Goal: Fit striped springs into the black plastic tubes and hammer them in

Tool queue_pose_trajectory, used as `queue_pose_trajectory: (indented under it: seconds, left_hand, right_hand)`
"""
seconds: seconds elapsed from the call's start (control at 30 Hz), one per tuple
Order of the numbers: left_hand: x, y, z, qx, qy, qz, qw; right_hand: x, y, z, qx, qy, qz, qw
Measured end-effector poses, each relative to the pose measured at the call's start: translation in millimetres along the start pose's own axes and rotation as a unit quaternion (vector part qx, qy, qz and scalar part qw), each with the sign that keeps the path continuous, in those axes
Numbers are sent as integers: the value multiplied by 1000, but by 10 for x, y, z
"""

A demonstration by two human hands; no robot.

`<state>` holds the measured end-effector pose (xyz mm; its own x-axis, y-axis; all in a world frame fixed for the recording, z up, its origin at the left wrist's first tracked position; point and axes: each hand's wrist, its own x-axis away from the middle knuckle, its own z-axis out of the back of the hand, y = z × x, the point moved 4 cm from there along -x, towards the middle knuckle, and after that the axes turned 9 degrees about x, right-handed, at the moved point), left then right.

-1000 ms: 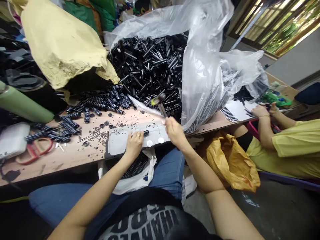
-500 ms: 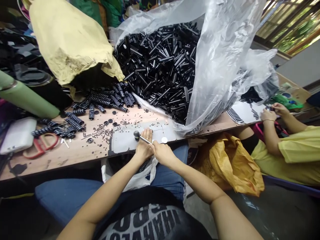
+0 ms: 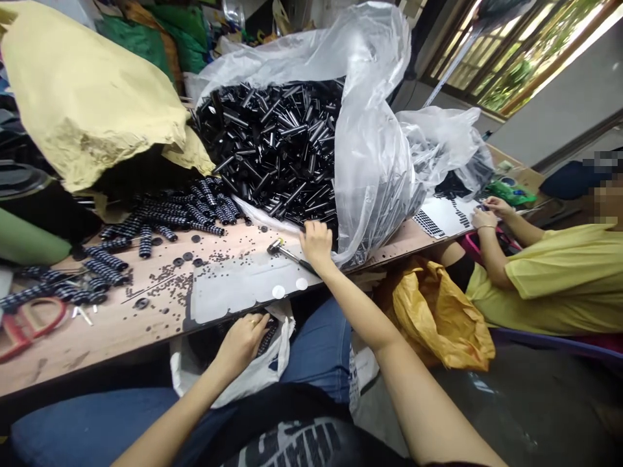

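Observation:
My left hand (image 3: 243, 338) is low in front of the bench, at the mouth of a white bag (image 3: 182, 370) on my lap. Its fingers curl downward, and whatever is in them is hidden. Dark ridged pieces (image 3: 267, 338) show inside the bag beside the fingertips. My right hand (image 3: 317, 245) is at the front edge of a heap of black tubes (image 3: 277, 139), fingers bent and tips out of sight. A hammer (image 3: 291, 255) lies on the bench just left of that hand. Two white discs (image 3: 278, 292) rest near the front edge of a pale mat (image 3: 219, 295).
A large clear plastic bag (image 3: 372, 162) surrounds the tubes. Ridged black-and-white rods (image 3: 195, 207), tiny dark bits (image 3: 170, 285) and red-handled scissors (image 3: 36, 324) lie to the left. A yellow sack (image 3: 97, 91) stands behind. Rightward are an orange sack (image 3: 428, 318) and a co-worker in yellow (image 3: 559, 272).
My right hand has let go of the hammer and moved to the tubes. My left hand has dropped from the mat to the white bag. The view has shifted right.

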<state>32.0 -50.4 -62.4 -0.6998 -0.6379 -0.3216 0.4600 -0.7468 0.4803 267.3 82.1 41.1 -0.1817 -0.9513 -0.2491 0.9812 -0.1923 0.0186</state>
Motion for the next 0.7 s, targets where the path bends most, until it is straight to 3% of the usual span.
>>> queue_pose_trajectory:
  seconds: [0.13, 0.3, 0.43, 0.53, 0.63, 0.7]
  left_hand:
    - [226, -173, 53, 4, 5, 57, 998]
    - [-131, -185, 374, 81, 57, 73, 992]
    - [-598, -165, 452, 80, 84, 58, 992]
    - [-878, -137, 380, 73, 83, 27, 993]
    - [-1108, -101, 273, 72, 67, 10, 995]
    - [-1272, -65, 205, 75, 53, 0, 996]
  right_hand:
    - [-497, 48, -20, -28, -40, -28, 998]
    - [-652, -91, -71, -83, -58, 23, 995]
    - [-355, 31, 9, -129, 17, 4, 992]
    - [44, 342, 127, -135, 90, -60, 985]
    - [464, 603, 222, -156, 114, -60, 979]
    - [678, 776, 253, -148, 131, -103, 975]
